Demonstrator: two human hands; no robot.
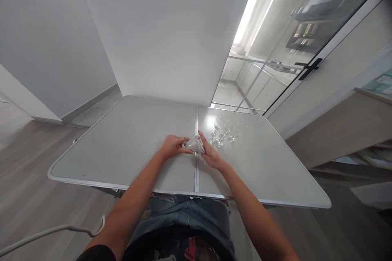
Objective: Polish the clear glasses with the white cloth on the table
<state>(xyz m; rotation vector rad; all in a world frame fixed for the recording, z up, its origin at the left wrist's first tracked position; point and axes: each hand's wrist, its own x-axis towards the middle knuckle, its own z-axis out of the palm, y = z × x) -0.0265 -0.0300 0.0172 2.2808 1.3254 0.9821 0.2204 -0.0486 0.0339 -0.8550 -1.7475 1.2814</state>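
Both hands, left hand [173, 147] and right hand [210, 155], hold a clear glass [193, 145] with a cloth at the middle of the grey surface [122, 147]; more glasses [225, 130] stand just right, farther away.

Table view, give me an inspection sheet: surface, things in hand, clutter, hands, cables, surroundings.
Surface: grey folding table, centre seam, bare apart from glassware.
Things in hand: small clear glass with white cloth, held at the seam.
Clutter: stemmed glasses grouped right of the hands.
Hands: left hand grips the glass; right hand on the cloth.
Cables: white cord at lower left, off the table.
Surroundings: white wall, glass door, wood floor.
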